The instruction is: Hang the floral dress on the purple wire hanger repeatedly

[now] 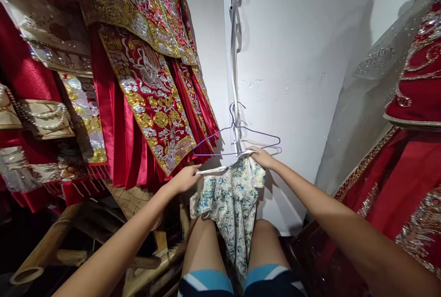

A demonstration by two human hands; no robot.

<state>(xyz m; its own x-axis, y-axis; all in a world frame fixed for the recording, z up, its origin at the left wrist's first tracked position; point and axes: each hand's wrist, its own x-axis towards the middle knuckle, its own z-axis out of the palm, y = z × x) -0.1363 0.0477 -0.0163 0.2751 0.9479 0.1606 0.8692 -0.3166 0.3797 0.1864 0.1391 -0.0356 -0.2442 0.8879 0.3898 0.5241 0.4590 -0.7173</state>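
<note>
Floral cloth (231,200) hangs between your knees, stretched by its top edge just under a purple wire hanger (237,138) on the white wall (292,58). Your left hand (186,178) pinches its left corner and your right hand (262,157) its right. Red embroidered robes (148,85) hang to your left.

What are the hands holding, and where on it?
Both hold the floral garment by its top edge: left hand at one end, right hand at the other.
</note>
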